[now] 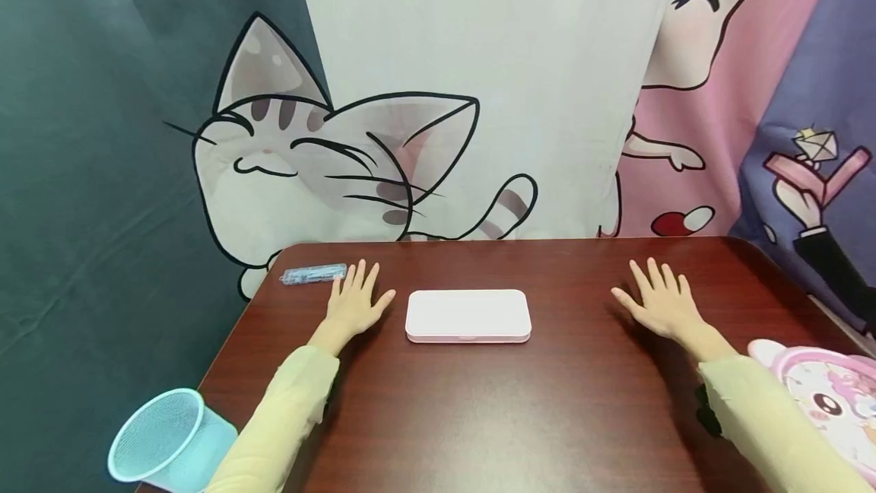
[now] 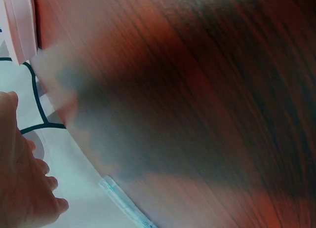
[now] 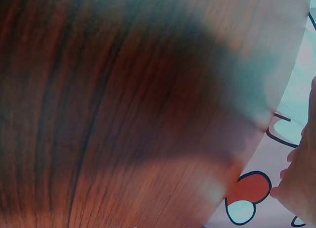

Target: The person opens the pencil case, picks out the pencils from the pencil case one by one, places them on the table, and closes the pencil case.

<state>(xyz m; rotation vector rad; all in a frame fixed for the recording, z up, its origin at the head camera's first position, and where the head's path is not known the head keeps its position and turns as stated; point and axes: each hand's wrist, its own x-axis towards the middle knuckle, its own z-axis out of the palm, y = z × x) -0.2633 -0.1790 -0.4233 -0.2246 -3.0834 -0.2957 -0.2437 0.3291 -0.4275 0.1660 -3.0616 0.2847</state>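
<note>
A pinkish-white flat case [image 1: 468,315] with rounded corners lies closed on the brown wooden table [image 1: 520,417]. To its left is my left hand [image 1: 352,306], palm down with fingers spread and nothing held. Beyond those fingertips lies a slim light-blue translucent packet [image 1: 312,274], its right end close to the fingers; the left wrist view shows the packet [image 2: 127,203] near the table edge. My right hand [image 1: 660,303] is well to the right of the case, fingers spread over the table, also holding nothing. Both hands cast shadows on the wood.
A light-blue mesh bin [image 1: 205,447] stands at the table's left front edge. At the right, a pink cartoon-faced clock [image 1: 831,402] sits beside my right forearm. Cartoon-printed curtains [image 1: 493,36] hang behind the table's far edge.
</note>
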